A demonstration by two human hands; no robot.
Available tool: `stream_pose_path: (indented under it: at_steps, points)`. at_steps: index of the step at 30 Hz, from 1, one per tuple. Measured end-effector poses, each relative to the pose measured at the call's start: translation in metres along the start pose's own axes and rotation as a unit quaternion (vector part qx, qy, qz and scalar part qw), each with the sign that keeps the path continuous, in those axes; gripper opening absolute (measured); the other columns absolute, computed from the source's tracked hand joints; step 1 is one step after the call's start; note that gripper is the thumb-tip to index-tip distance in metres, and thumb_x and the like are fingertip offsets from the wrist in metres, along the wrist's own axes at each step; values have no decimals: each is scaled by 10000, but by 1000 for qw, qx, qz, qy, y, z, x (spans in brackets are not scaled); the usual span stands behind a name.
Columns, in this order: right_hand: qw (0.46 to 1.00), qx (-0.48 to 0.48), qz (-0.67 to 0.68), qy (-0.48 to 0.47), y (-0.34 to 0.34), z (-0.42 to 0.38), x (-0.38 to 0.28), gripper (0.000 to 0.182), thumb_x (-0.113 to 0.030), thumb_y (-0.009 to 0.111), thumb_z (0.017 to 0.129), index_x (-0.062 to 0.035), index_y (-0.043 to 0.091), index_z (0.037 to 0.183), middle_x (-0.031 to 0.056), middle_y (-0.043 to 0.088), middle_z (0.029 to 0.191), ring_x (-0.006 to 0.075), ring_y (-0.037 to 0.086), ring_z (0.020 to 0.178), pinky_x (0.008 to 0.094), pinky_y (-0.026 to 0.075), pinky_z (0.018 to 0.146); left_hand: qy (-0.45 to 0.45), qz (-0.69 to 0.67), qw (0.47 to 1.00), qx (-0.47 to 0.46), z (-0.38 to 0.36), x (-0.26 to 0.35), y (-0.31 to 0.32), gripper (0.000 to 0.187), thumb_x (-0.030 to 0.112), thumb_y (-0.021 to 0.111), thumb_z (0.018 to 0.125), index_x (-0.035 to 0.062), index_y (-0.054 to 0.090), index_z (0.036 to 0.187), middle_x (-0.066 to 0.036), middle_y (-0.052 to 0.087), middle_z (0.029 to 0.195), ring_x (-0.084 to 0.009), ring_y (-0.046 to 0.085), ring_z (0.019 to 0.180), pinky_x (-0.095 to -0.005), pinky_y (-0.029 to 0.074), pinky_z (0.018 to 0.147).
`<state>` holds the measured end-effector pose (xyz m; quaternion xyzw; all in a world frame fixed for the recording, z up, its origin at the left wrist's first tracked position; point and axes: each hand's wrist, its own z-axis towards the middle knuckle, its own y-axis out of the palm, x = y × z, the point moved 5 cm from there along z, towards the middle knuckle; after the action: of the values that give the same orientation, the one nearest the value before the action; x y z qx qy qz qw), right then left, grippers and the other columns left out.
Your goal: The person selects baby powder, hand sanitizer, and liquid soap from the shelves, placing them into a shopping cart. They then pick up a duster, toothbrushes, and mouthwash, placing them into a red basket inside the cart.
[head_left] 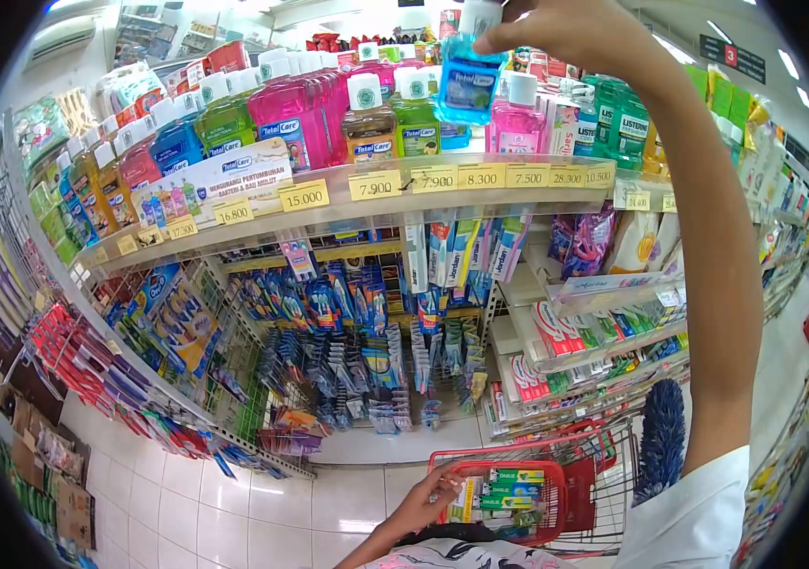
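A blue mouthwash bottle hangs above the top shelf's front edge, with my right hand closed on its neck and white cap. Green bottles stand to its left on the shelf and pink bottles to its right. My left hand is low in the view, at the left rim of a red basket holding toothpaste boxes. Its fingers are bent near the boxes; whether they grip anything is too small to tell.
Price tags line the curved shelf edge. Packaged toothbrushes hang below it. Toothpaste boxes lie on lower shelves at the right. A metal cart stands around the basket, beside a dark blue fluffy duster. White floor tiles show below.
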<state>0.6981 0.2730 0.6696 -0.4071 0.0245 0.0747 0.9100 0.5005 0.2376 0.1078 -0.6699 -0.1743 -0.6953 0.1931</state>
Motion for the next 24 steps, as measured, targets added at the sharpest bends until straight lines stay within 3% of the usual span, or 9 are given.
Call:
stream_pose_path:
  at_steps: [1,4,10,13,17,20,22,24]
  points:
    - [998,-30,-23,-53,9,9,10,501,-200,753,741,6,592,1168,193,656,1044,269,638,880,360,505,796,2,20,1000,0,-5,-6,-2,537,64,555,932,62,352,1429,-89,561,1120,-131,571,926,-270,463,835]
    - [994,-59,-58,-67,25,22,23,497,-227,764,722,-26,613,1150,189,657,1039,301,623,930,384,488,830,-35,41,998,-14,-15,-18,-7,538,83,556,935,62,349,1431,-89,561,1103,-138,570,903,-264,466,816]
    - [989,-135,-63,-27,59,50,45,508,-229,775,709,-51,617,1158,165,630,1116,294,586,1033,385,458,879,-27,68,997,-19,-17,-22,-14,512,117,552,945,61,370,1420,-89,561,1095,-144,569,889,-264,468,793]
    - [988,-143,-46,-25,72,54,46,497,-101,780,642,22,613,1094,154,671,989,224,645,875,335,490,796,-41,67,997,-12,-19,-17,-13,496,121,562,943,51,390,1403,-88,568,1087,-146,569,906,-269,469,799]
    - [984,-175,-23,-3,77,65,54,500,-111,794,626,21,622,1076,143,674,969,223,646,856,332,487,785,-27,48,998,-14,-21,-25,-12,487,123,570,942,40,399,1391,-88,578,1072,-151,571,926,-274,466,819]
    - [976,-205,-72,-21,71,66,44,405,-137,754,701,9,631,1058,119,673,938,186,635,806,323,480,732,-71,41,996,-30,-24,-23,-11,480,117,573,940,32,404,1382,-89,586,1061,-157,575,941,-278,460,845]
    - [954,-273,-125,18,63,60,40,516,-237,787,701,-38,617,1146,144,631,1091,292,573,1046,390,438,901,-75,56,995,-33,-26,-23,-11,479,112,569,941,32,402,1383,-91,587,1062,-158,576,946,-277,455,861]
    - [948,-290,-126,24,66,64,43,526,-242,792,695,-31,616,1144,139,627,1095,287,564,1054,389,431,906,-80,56,994,-39,-25,-26,-12,474,114,568,941,30,406,1379,-91,587,1062,-158,576,948,-277,456,861]
